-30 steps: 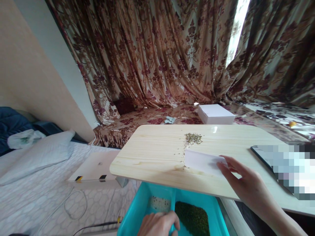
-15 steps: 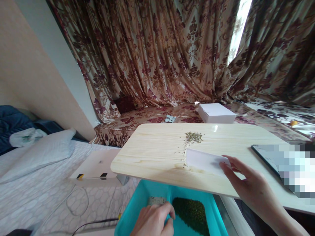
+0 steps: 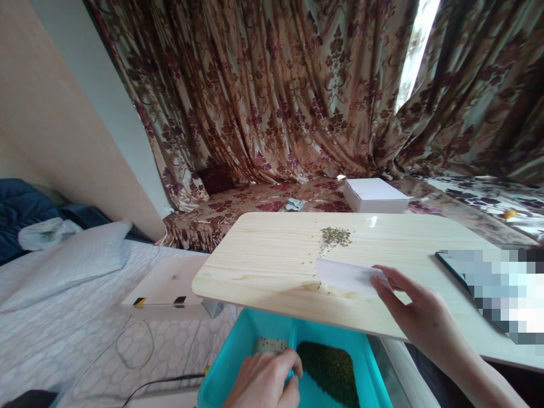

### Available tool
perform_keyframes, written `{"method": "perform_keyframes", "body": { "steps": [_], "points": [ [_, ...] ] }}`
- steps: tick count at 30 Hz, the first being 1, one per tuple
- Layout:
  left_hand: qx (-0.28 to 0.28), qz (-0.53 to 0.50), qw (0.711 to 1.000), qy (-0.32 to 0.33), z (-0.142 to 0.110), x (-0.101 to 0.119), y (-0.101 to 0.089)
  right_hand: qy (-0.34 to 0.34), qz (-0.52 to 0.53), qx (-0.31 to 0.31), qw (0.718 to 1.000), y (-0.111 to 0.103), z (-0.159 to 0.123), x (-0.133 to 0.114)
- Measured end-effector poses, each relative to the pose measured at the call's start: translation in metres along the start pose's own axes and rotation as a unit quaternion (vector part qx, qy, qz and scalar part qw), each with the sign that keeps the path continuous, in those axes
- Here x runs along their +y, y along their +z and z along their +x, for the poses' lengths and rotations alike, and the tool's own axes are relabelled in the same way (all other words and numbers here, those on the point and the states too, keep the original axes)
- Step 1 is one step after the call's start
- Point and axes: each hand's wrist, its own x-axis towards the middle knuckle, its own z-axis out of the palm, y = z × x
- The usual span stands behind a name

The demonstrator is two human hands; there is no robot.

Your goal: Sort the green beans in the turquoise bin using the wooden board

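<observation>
My right hand (image 3: 406, 294) pinches a white card (image 3: 346, 275) by its right end. The card stands on edge on the pale wooden table (image 3: 255, 255), its left end among scattered pale and green grains. Just behind it lies a small heap of green beans (image 3: 336, 236). Below the table's front edge is a teal divided box (image 3: 266, 322). My left hand (image 3: 270, 379) is over the box, its curled fingers and thumb closed on the divider. The left compartment holds pale grains (image 3: 272, 344), partly hidden by that hand. A pile of green beans (image 3: 331, 368) fills much of the right compartment.
A dark-edged tablet-like object (image 3: 488, 294), its face pixelated, lies at the table's right side. Behind the table is a white box (image 3: 376, 195). To the left, a flat white carton (image 3: 170, 280) and a cable (image 3: 136, 345) rest on the bed.
The card first shifts slightly right, then back left to the scattered grains, with my right hand. My left hand moves slightly left and stays at the divider.
</observation>
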Motion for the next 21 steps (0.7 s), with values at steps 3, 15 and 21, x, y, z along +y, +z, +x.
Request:
{"method": "perform_keyframes", "body": {
  "steps": [3, 15, 21],
  "points": [
    [-0.007, 0.011, 1.000, -0.012, 0.000, 0.006, -0.004, -0.005, 0.002, -0.007, 1.000, 0.000, 0.002, -0.002],
    [0.018, -0.001, 1.000, -0.008, -0.002, 0.010, -0.008, -0.001, -0.002, 0.026, 1.000, -0.017, -0.022, 0.004],
    [0.023, -0.016, 0.999, -0.015, -0.004, 0.015, -0.011, 0.009, 0.032, 0.014, 0.999, -0.011, -0.033, 0.001]
  ]
}}
